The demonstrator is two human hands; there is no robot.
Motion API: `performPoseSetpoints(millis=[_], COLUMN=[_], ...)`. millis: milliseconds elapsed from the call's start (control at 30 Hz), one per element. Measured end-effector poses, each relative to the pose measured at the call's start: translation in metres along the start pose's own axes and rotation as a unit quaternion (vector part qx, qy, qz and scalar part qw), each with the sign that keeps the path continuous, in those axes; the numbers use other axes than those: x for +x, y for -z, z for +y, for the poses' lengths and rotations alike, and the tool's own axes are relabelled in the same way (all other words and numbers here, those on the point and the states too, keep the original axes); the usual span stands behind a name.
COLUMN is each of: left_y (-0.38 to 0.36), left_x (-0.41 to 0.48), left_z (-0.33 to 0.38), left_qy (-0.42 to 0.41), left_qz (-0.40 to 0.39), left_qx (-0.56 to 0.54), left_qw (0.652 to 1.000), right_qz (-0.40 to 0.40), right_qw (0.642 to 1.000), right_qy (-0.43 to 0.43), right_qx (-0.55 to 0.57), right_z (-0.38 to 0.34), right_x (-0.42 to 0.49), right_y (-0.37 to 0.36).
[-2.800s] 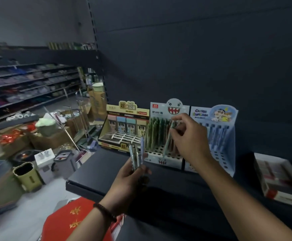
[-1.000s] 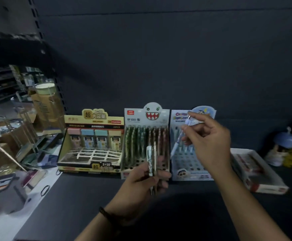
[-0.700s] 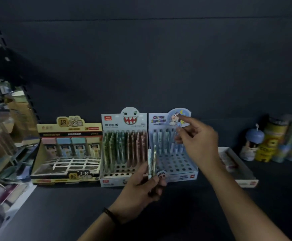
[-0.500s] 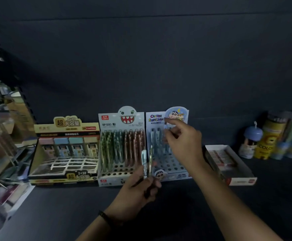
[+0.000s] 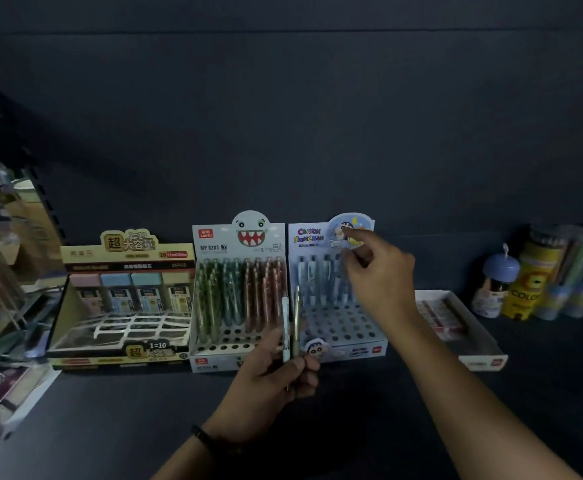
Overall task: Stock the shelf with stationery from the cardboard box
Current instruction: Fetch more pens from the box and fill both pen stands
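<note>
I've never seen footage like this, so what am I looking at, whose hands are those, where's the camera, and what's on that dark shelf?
No machine here: these are a person's two bare hands, filmed by one wide-angle camera worn on the head, looking forward and down. The left hand grips two pens upright. The right hand reaches over the blue cartoon pen display, forefinger out; whether it pinches a pen is unclear. Beside it on the dark shelf stand a monster-face pen display, a yellow display box, a low white tray and some tubs.
</note>
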State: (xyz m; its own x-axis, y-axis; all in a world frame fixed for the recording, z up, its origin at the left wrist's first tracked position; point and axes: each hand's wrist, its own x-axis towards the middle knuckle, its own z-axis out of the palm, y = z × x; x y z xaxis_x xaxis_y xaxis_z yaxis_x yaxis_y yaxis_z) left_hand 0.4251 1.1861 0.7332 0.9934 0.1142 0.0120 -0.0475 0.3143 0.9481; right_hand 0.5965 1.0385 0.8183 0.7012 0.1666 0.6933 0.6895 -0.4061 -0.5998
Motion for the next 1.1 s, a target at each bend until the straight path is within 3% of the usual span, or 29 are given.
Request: performPoseSetpoints(millis=[833,967,1100], left_y=[-0.002,-0.006,0.002], left_x=[0.003,-0.002,-0.008], left_z=[-0.001,0.004,0.016], left_qy=[-0.001,-0.019,-0.040], left_qz=[0.017,0.009,0.022], left_qx=[-0.003,0.016,0.017], left_qw=[1.000,1.000,0.999], right_qz=[-0.103,-0.066,-0.173], right_qw=[0.989,0.996,0.969], right_qy=[-0.043,-0.056,-0.080], right_qx=[-0.101,-0.004,0.158], right_z=[0.000,-0.021,-0.041], right_x=[-0.013,-0.030,-0.041], right_y=[-0.001,0.000,-0.012])
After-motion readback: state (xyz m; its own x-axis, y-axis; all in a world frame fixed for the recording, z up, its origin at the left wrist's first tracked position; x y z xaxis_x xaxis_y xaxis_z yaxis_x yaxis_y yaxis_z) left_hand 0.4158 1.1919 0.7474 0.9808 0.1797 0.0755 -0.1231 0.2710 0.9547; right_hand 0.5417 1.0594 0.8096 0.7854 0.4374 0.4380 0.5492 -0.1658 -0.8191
